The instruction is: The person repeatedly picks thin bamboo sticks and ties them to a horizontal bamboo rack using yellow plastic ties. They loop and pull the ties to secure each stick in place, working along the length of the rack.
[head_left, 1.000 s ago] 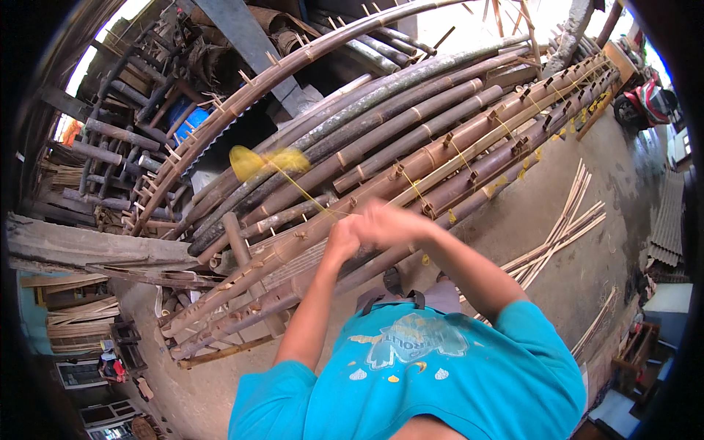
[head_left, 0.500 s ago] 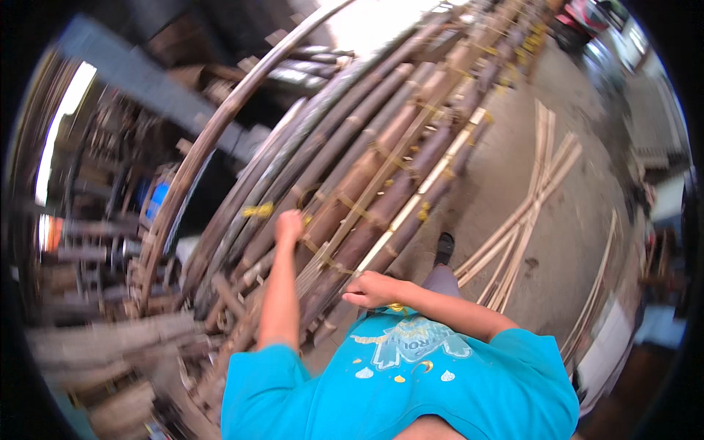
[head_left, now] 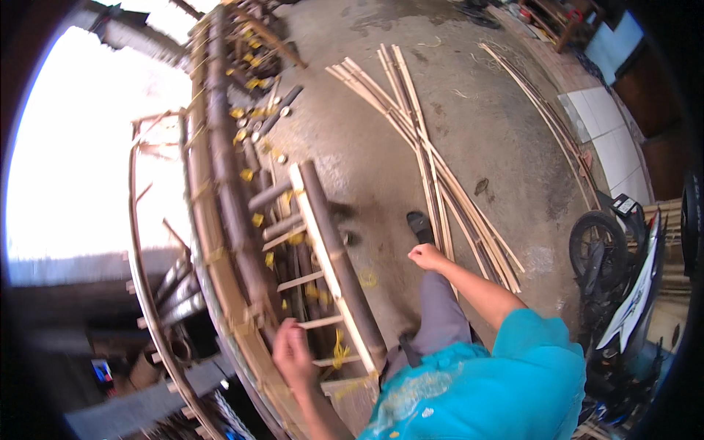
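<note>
My left hand (head_left: 292, 356) is over the near end of a long bamboo bench-like frame. Its fingers are loosely curled and slightly blurred, and nothing shows in them. Beside it run thick brown bamboo poles (head_left: 229, 154) and a lighter rail (head_left: 326, 253) joined by short crosspieces (head_left: 302, 281). Yellow ties (head_left: 341, 350) wrap several of the joints. My right hand (head_left: 427, 257) is closed in front of my thigh, apart from the frame, with nothing visible in it.
Long pale bamboo strips (head_left: 418, 132) lie crossed on the concrete floor (head_left: 337, 110) ahead. More thin strips (head_left: 539, 110) lie along the right side. A motorbike (head_left: 623, 271) stands at the right. A curved pole rack (head_left: 139, 242) borders the left.
My view has swung right, showing more floor and the motorbike. My left hand is no longer by the yellow tie on the poles; my right hand has moved out from my shirt front.
</note>
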Available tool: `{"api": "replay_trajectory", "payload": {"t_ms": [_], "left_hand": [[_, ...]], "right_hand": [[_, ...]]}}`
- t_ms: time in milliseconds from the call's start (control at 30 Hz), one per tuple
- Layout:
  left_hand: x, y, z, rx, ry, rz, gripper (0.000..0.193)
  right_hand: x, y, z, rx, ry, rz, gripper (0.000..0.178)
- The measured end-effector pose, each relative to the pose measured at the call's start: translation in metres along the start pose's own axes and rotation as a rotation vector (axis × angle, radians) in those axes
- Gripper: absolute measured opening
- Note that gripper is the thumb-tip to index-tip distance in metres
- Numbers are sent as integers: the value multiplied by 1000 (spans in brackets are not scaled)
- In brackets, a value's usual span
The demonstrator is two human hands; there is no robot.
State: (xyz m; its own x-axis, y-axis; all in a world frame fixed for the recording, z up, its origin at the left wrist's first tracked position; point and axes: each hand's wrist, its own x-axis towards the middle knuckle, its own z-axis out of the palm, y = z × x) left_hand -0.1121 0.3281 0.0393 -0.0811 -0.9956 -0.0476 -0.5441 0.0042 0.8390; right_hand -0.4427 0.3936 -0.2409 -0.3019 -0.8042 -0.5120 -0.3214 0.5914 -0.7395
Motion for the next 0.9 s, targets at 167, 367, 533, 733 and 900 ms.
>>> {"api": "replay_trajectory", "payload": {"t_ms": [167,367,533,733,900], "left_hand": [[62,-30,265,224,-835,-159,45],[56,-108,452,483,-1159,-38,65],[63,-143,485,567,-1076,-86,58],[75,-141,510,556,-953,-113,54],[108,-101,509,489,-1225,-137,53]], "right_hand": [[214,159,-19,45,224,401,23],[449,296,-34,-98,359,566,21],[557,340,-26,-315,338,632,35],[564,376,-13,-450,450,482,28],[507,265,-51,179,710,211,23]]}}
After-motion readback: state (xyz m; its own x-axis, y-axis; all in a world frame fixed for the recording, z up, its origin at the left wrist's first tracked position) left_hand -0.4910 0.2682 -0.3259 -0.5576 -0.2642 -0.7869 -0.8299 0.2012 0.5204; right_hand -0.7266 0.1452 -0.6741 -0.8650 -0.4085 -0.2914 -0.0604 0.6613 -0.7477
